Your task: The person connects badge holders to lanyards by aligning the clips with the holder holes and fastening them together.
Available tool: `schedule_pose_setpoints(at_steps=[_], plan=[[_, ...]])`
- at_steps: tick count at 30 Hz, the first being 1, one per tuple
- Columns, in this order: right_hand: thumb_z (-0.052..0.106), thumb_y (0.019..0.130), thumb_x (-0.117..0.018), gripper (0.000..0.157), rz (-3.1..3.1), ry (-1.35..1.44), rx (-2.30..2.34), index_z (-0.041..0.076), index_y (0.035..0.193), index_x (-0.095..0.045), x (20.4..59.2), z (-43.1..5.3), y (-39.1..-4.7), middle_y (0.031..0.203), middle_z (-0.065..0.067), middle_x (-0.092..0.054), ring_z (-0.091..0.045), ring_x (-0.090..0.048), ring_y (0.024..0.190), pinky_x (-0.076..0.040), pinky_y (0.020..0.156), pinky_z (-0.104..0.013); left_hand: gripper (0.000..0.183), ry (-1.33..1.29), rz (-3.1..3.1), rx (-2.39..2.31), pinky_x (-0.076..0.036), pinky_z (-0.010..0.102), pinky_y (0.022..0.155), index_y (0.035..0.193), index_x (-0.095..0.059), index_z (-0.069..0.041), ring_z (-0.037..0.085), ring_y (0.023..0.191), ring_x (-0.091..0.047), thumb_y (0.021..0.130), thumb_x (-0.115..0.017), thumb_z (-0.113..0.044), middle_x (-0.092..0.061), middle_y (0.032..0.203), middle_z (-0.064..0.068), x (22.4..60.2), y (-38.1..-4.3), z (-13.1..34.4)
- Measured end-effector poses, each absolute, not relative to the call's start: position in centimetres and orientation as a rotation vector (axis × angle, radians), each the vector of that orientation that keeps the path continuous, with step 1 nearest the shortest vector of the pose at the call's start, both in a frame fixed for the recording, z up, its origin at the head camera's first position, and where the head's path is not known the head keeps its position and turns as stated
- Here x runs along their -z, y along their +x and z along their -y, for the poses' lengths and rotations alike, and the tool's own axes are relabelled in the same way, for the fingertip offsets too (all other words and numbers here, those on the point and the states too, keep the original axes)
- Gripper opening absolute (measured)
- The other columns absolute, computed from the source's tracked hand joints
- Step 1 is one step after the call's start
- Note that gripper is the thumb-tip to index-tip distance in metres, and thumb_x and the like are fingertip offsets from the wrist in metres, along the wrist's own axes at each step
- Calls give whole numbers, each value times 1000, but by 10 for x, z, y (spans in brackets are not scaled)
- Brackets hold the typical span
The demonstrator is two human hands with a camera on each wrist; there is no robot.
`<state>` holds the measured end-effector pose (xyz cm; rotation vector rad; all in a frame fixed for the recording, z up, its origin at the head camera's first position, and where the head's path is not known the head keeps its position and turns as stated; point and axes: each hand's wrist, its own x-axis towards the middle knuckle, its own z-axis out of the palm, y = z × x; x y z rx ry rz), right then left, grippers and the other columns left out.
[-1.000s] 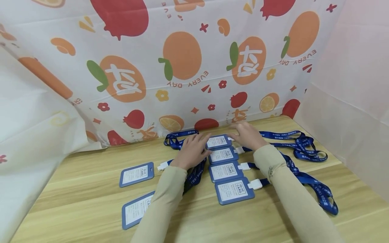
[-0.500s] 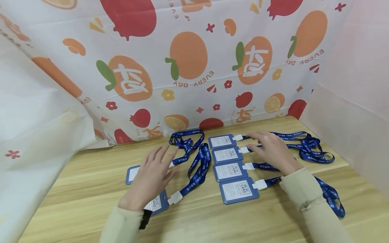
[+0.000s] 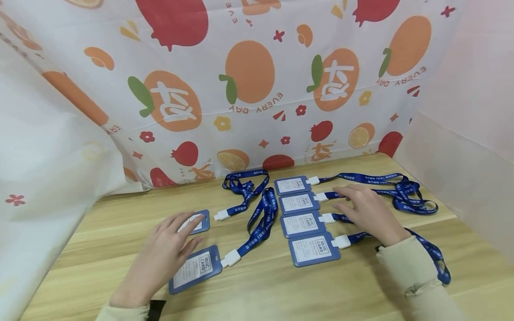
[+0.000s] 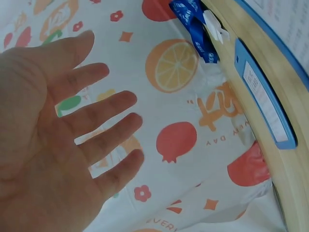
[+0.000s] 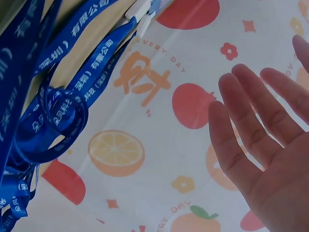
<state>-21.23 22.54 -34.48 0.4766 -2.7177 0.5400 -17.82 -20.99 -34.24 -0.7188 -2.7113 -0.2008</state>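
Two blue ID card holders lie at the left in the head view. My left hand point(image 3: 158, 256) is spread over them, partly hiding the far-left card holder point(image 3: 205, 220) and the near-left card holder point(image 3: 205, 265). A gap separates the far one from the white clip point(image 3: 222, 216) of its blue lanyard point(image 3: 241, 207). The near one meets its white clip point(image 3: 231, 257). To the right, several card holders point(image 3: 315, 249) form a column, their clips joined to blue lanyards. My right hand point(image 3: 367, 214) hovers over those lanyards, fingers loosely extended. Both wrist views show palms holding nothing.
The wooden table point(image 3: 257, 285) reaches a fruit-printed curtain point(image 3: 249, 133) at the back. White cloth point(image 3: 60, 178) hangs at the left and a pale wall point(image 3: 466, 133) stands at the right. Tangled lanyards point(image 3: 411, 196) spread towards the right edge.
My left hand has moved from the middle lanyards leftward and nearer, over the left card holders. My right hand has drawn back rightward from the top card holder. The column of card holders stays in place.
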Motion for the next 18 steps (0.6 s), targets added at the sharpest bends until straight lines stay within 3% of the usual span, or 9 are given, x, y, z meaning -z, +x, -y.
schedule_pose_setpoints(at_steps=[6,18], plan=[[17,92,-77,39,2710,489,-517,-2,125,-69,345,-223,-215,114,-21,-71,-34,-70,91,-57,81,-53,55,-704,2807,190,-45,67,94,137,-63,-4,45,120,-57,88,-81,-21,-63,130,23,346,-180,217],[16,92,-77,39,2708,505,-530,-2,125,-69,348,-225,-218,114,-21,-71,-35,-69,93,-56,82,-54,53,-709,2863,267,-46,65,94,138,-61,-3,46,116,-60,91,-78,-21,-65,128,21,344,-181,221]])
